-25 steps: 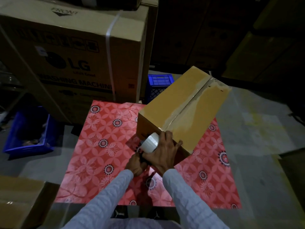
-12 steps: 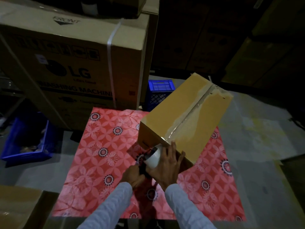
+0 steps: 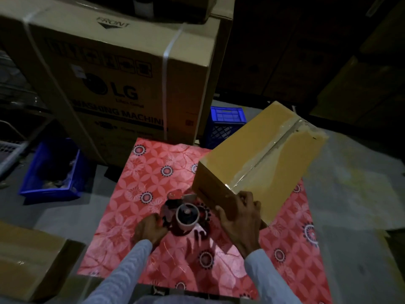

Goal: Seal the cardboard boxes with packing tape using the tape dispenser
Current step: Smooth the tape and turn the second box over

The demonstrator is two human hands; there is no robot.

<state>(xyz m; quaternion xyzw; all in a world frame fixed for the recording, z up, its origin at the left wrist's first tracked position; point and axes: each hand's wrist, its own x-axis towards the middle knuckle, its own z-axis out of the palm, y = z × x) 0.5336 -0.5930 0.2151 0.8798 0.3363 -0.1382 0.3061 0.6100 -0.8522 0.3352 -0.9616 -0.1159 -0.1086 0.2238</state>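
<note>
A long brown cardboard box (image 3: 247, 154) lies tilted on a red flowered mat (image 3: 140, 189), with clear tape running along its top seam and down the near end. My right hand (image 3: 240, 218) grips the box's near lower corner, thumb on the end face and fingers over the edge. The tape dispenser (image 3: 183, 210), red and black with a white roll, is low over the mat just left of the box. My left hand (image 3: 151, 229) holds its handle.
A big LG washing machine carton (image 3: 122, 84) stands behind the mat. Blue crates sit at the left (image 3: 51, 172) and behind the box (image 3: 225, 126). Another cardboard box (image 3: 28, 260) is at the near left. Dark stacked cartons fill the back right.
The dispenser has come away from the box's near end, down and left toward the mat. My right hand left the tape roll and took hold of the box's near corner.
</note>
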